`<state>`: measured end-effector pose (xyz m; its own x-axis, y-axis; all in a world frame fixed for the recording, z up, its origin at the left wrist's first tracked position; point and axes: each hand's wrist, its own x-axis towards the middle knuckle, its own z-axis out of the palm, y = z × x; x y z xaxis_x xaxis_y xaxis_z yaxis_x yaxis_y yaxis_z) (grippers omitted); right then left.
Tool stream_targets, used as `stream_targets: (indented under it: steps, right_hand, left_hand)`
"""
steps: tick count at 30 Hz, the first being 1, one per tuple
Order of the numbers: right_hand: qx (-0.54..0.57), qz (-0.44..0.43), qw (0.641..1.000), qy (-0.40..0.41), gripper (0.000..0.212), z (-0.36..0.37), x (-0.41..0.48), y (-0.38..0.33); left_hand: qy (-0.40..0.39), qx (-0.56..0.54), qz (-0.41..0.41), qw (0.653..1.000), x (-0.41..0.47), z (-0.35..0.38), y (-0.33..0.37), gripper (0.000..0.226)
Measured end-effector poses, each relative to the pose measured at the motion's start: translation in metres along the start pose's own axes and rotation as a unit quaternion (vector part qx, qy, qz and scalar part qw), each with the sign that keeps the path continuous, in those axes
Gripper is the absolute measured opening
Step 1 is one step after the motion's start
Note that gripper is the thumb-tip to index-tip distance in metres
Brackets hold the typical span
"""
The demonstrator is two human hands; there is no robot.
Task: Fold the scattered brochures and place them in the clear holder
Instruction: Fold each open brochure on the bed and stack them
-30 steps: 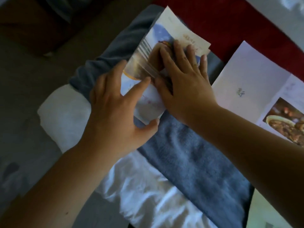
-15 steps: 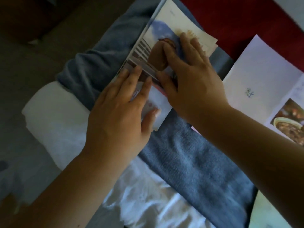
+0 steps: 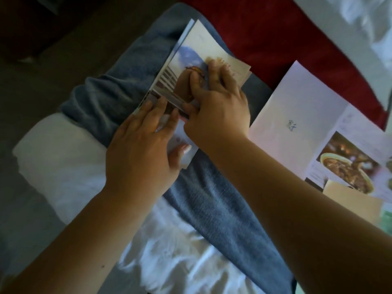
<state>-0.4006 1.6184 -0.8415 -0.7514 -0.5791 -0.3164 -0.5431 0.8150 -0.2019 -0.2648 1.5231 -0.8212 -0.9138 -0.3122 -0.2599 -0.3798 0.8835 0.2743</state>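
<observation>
Both hands press flat, fingers spread and gripping nothing, on one folded brochure [image 3: 197,52] lying on a blue-clad leg [image 3: 212,204]: left hand [image 3: 144,151] on its near end, right hand [image 3: 220,115] on its middle. One more brochure [image 3: 301,115] lies open to the right on red fabric [image 3: 275,35].
</observation>
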Motion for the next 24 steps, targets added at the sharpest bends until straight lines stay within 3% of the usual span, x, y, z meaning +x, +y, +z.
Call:
stream_targets:
  steps: [5, 9, 14, 17, 24]
  right_hand:
    - [0.047, -0.031, 0.998, 0.024, 0.070, -0.007, -0.011, 0.008]
    - [-0.002, -0.065, 0.995, 0.075, 0.055, -0.021, -0.037, 0.039]
    - [-0.009, 0.000, 0.996, 0.088, 0.058, -0.024, -0.097, 0.113]
    - [0.024, 0.071, 0.995, 0.068, 0.058, -0.018, -0.145, 0.163]
    - [0.060, 0.121, 0.987, 0.087, 0.059, 0.001, -0.244, 0.250]
  left_hand:
    - [-0.022, 0.031, 0.017, 0.999, 0.000, -0.013, 0.007, 0.068]
    - [-0.007, 0.066, 0.029, 0.997, -0.001, -0.017, 0.026, 0.066]
    - [0.016, 0.038, 0.089, 0.995, -0.008, 0.003, 0.092, 0.058]
    - [-0.025, 0.037, 0.151, 0.988, -0.026, 0.022, 0.144, 0.064]
    - [-0.105, 0.051, 0.258, 0.959, -0.082, 0.076, 0.249, 0.077]
